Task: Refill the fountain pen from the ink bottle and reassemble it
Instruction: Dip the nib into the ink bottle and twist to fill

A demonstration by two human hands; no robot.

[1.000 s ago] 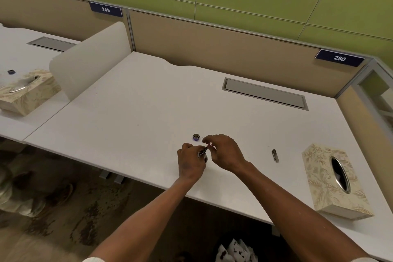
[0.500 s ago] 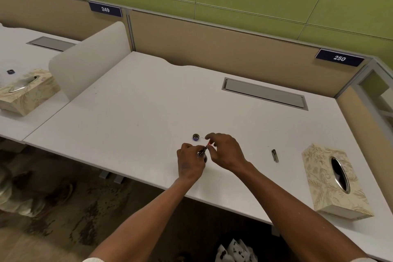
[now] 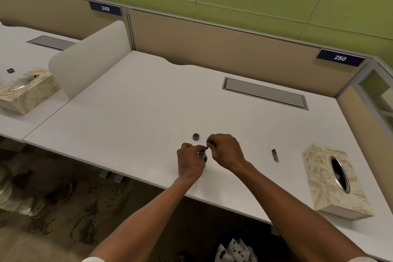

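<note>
Near the front edge of the white desk (image 3: 148, 102), my left hand (image 3: 190, 164) grips a small dark ink bottle (image 3: 205, 158), mostly hidden behind its fingers. A thin fountain pen part (image 3: 202, 151) slants between both hands, its lower end at the bottle. My right hand (image 3: 225, 150) pinches the pen part's upper end. The bottle's round cap (image 3: 195, 136) lies on the desk just beyond the hands. A dark pen piece with a clip (image 3: 275, 155) lies on the desk to the right.
A patterned tissue box (image 3: 333, 183) stands at the desk's right front. A grey cable hatch (image 3: 264, 93) is set into the back. A white divider (image 3: 89, 57) separates the neighbouring desk on the left, which holds another tissue box (image 3: 25, 91).
My right hand's fingers have shifted slightly on the pen part's top end. The left hand and bottle stay where they were.
</note>
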